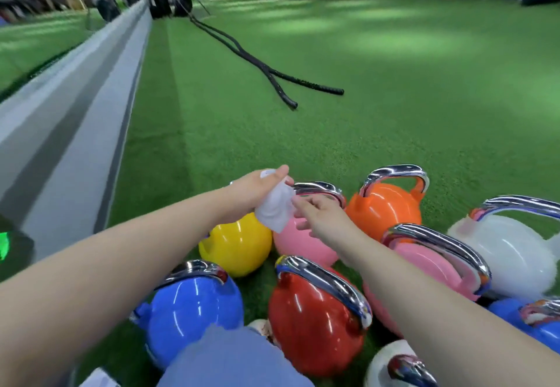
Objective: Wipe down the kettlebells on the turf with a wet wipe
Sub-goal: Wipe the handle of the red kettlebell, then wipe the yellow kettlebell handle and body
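Observation:
Several glossy kettlebells with chrome handles stand close together on the green turf [363, 114]: yellow [239, 246], pink [303, 247], orange [385, 208], red [315, 323], blue [191, 311], a second pink [436, 268] and white [509, 250]. My left hand [257, 188] grips a crumpled white wet wipe [275, 208] above the yellow and pink ones. My right hand [318, 214] reaches toward the wipe with its fingers spread, just over the far pink kettlebell's handle [318, 188].
Two black battle ropes [272, 74] lie across the turf ahead. A grey ledge [66, 132] under a mirror runs along the left. Gym gear stands at the far end. Another blue kettlebell [536, 320] and a white one [394, 368] sit at the bottom right.

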Available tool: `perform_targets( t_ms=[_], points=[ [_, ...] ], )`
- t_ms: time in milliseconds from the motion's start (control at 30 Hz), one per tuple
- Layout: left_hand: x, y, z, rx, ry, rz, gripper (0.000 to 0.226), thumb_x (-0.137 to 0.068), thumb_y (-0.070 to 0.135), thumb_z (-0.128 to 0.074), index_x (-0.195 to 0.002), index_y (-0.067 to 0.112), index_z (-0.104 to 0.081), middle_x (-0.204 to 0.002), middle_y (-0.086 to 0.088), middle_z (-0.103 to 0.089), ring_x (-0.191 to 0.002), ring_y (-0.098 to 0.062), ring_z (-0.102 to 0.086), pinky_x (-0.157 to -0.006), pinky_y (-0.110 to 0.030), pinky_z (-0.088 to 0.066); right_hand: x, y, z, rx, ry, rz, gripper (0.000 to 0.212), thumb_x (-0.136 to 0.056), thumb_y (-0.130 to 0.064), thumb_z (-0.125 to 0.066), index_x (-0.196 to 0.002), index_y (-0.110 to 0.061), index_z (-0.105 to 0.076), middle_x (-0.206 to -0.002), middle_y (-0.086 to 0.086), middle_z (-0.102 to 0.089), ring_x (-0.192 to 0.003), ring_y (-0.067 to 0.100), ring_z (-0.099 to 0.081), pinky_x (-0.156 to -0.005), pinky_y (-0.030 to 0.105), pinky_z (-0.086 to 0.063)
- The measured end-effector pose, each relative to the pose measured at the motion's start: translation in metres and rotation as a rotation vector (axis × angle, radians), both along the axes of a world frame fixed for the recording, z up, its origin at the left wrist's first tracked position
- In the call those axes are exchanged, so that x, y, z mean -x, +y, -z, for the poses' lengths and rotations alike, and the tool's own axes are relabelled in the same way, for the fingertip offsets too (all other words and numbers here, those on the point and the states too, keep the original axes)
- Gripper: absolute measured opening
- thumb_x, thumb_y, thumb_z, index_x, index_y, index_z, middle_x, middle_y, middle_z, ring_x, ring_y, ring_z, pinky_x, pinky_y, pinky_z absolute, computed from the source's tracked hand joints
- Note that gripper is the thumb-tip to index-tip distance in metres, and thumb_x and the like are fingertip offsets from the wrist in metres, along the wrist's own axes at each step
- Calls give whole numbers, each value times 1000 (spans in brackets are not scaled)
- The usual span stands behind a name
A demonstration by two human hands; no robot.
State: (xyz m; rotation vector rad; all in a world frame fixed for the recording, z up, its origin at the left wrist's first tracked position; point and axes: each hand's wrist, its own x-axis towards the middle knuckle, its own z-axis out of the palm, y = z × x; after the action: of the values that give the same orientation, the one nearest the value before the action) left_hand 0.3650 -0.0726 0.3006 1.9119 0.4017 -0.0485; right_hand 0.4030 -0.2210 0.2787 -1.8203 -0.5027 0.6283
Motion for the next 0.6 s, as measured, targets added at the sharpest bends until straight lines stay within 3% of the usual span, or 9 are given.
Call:
perform_targets(
  t_ms=[67, 167, 300, 367, 433, 467, 533, 600],
  points=[
    [3, 23, 6, 41, -10, -41, 41, -95, 45, -35, -107, 14, -59, -114, -12, -63, -103, -21, -58, -99, -37, -42, -4, 35, 6, 18, 49, -47, 37, -95, -35, -49, -109, -2, -56, -96, 9, -55, -79, 18, -56, -66, 21, -46],
    [5, 55, 15, 87, -18, -113, 41, -96, 43, -36, -111, 11, -58, -107, -13, -65, -96, -21, -59, -97, -36, -44, -11, 81, 15, 53, 105, -88, 37, -92, -41, -52, -107, -7, -54, -102, 6, -57, -69, 13, -60, -70, 29, -45],
    [2, 101, 31, 79, -47, -245, 35, -95, 45, -39, -102, 18, -60, -106, -12, -65, -99, -23, -59, -96, -38, -43, -24, 137, 29, 40, 323, -141, 35, -92, -42, -54, -111, -12, -53, -110, 5, -61, -71, 15, -62, -68, 28, -49],
    [1, 122, 41, 55, -47, -305, 32, -95, 45, -40, -95, 18, -57, -95, -7, -61, -90, -20, -56, -86, -34, -44, -29, 158, 38, 24, 390, -169, 26, -90, -35, -60, -103, -13, -53, -106, 9, -63, -74, 19, -61, -68, 29, -51],
    [2, 137, 50, 61, -33, -321, 29, -94, 44, -43, -82, 18, -50, -81, -2, -52, -74, -14, -48, -69, -28, -39, -32, 177, 48, 37, 356, -162, 18, -86, -19, -65, -93, -13, -50, -95, 11, -62, -67, 19, -58, -66, 30, -50],
    [4, 144, 54, 47, -14, -336, 30, -93, 45, -46, -82, 17, -49, -81, -1, -50, -74, -14, -47, -68, -28, -37, -33, 186, 53, 41, 322, -146, 18, -85, -11, -65, -87, -14, -48, -88, 11, -59, -63, 18, -55, -63, 30, -50],
    [10, 163, 66, -30, 52, -416, 34, -86, 47, -56, -103, 17, -54, -103, -2, -55, -91, -18, -53, -76, -30, -40, -32, 201, 64, 25, 261, -128, 24, -84, -2, -62, -78, -15, -43, -78, 9, -52, -57, 18, -50, -58, 30, -47],
    [24, 179, 75, -70, 132, -451, 54, -78, 42, -68, -125, 25, -46, -117, -3, -52, -102, -19, -52, -77, -29, -42, -29, 207, 75, 8, 207, -128, 25, -86, 1, -58, -75, -15, -43, -77, 7, -50, -58, 17, -49, -53, 29, -47]
  ],
)
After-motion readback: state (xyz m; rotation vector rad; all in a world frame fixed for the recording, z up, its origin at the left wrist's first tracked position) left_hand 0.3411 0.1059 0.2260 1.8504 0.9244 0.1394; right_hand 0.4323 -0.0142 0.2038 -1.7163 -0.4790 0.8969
